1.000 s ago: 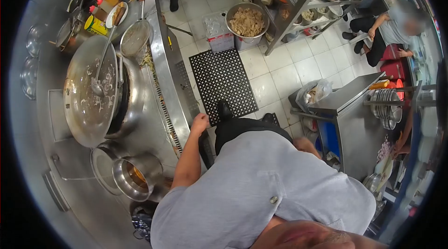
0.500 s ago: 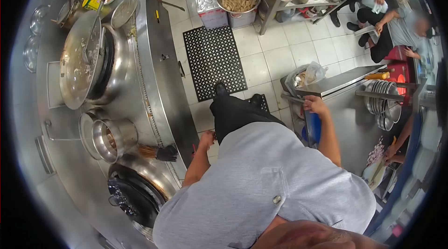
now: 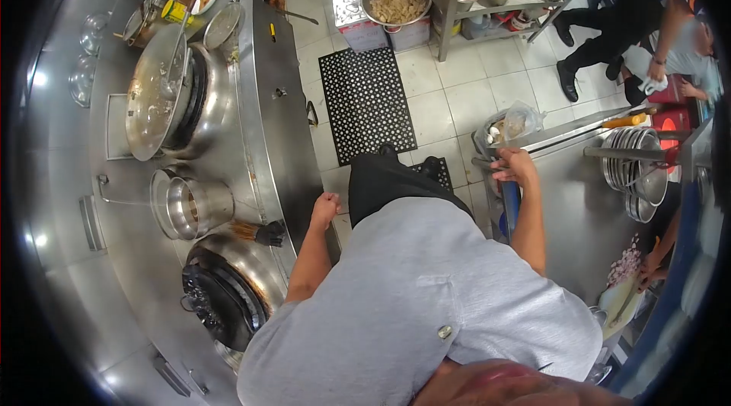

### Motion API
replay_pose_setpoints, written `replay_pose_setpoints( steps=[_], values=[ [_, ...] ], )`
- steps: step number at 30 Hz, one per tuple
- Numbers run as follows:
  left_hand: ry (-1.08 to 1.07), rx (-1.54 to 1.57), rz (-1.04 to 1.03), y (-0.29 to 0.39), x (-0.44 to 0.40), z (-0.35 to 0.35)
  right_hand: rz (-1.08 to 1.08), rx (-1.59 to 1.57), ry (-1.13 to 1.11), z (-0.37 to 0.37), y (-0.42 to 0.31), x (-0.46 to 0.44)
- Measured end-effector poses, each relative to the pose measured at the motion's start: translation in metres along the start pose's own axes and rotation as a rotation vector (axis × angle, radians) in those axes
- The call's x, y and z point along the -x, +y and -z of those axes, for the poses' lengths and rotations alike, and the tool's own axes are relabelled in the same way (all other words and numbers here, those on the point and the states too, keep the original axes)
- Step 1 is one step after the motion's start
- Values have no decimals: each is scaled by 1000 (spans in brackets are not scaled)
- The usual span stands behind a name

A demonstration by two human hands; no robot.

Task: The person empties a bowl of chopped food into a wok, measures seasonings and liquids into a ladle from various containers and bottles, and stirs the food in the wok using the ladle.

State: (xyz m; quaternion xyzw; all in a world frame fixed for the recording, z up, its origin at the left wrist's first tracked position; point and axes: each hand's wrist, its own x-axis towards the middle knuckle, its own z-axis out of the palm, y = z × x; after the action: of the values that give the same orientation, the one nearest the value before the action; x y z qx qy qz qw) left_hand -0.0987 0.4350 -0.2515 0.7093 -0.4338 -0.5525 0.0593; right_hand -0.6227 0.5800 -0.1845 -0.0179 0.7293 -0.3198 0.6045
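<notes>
I'm seeing the right hand (image 3: 518, 168) hanging half-open, seemingly empty, steel counter (image 3: 565, 208) sitting just beside its fingers, so turning carelessly could be bashing them, while the left hand (image 3: 325, 210) is dangling curled, can't tell how tightly or around what.

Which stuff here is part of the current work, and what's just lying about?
Likely the job, nearest the hands (neither clearly holds anything):
- stove counter, by left hand
- steel table and plastic bag, by right hand

Probably just about:
- wok
- pot
- floor mat
- metal dishes
</notes>
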Motion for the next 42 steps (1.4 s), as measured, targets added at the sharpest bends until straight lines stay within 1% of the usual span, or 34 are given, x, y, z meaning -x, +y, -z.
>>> replay_pose_setpoints(
  steps=[4, 6, 8, 10, 12, 14, 16, 18, 19, 21, 22, 23, 24, 25, 26, 28, 29, 31, 34, 35, 36, 38, 39, 41, 42],
  values=[
    [-51, -131, -2, 1, -13, -2, 14, -40, 26, 3, 7, -3],
    [-95, -133, 75, 7, -16, -6, 32, -63, 26, 3, 3, -2],
    [-142, -128, 44, -1, -25, -6, 5, -122, -9, 3, 3, 3],
    [-183, -115, 20, 4, -37, -3, -1, -86, -11, -2, 2, 11],
    [-226, -226, 4, 16, -45, -2, 7, -68, 6, -1, -4, 12],
    [-231, -186, 0, 16, -65, 1, 11, -65, 15, 1, -6, 7],
    [-250, -185, 9, 17, -72, 12, -39, -117, -1, 3, -1, 6],
    [-147, -110, 58, 42, -69, 10, -50, -147, -8, 4, 2, 2],
    [-162, -132, 57, 42, -82, 19, -61, -131, 29, 2, -2, 5],
    [-357, -636, -251, 37, -103, 43, -69, -128, 107, -5, -10, 10],
    [-374, -659, -248, 51, -113, 53, -85, -150, 114, -7, -11, 8],
    [-366, -661, -106, 70, -115, 62, -86, -121, 143, -7, -9, 7],
    [-389, -683, -73, 83, -124, 72, -86, -87, 168, -6, -6, 6],
    [-412, -706, -41, 96, -132, 82, -44, -122, 210, -7, 4, -2],
    [-416, -722, -47, 104, -155, 94, -46, -139, 215, -10, -5, -2],
    [-400, -318, 90, 118, -188, 113, -143, -147, 213, -13, -17, 11],
    [-414, -332, 96, 130, -199, 116, -136, -162, 231, -12, -14, 8],
    [-334, -250, 167, 159, -225, 115, -146, -193, 270, -16, -13, 5],
    [-394, -269, 159, 165, -274, 109, -164, -220, 294, -16, -21, 7],
    [-398, -274, 171, 182, -272, 105, -170, -231, 288, -16, -23, 9],
    [-404, -290, 160, 196, -267, 97, -180, -227, 290, -9, -7, 6],
    [-413, -289, 149, 206, -269, 88, 166, 22, 126, 4, 21, -2],
    [-423, -320, 153, 201, -275, 90, 166, 34, 122, 0, 18, 3],
    [-420, -331, 151, 203, -287, 96, -147, -256, 287, -6, 1, 3],
    [-420, -298, 160, 201, -289, 103, -148, -241, 279, -8, -3, 5]
  ],
)
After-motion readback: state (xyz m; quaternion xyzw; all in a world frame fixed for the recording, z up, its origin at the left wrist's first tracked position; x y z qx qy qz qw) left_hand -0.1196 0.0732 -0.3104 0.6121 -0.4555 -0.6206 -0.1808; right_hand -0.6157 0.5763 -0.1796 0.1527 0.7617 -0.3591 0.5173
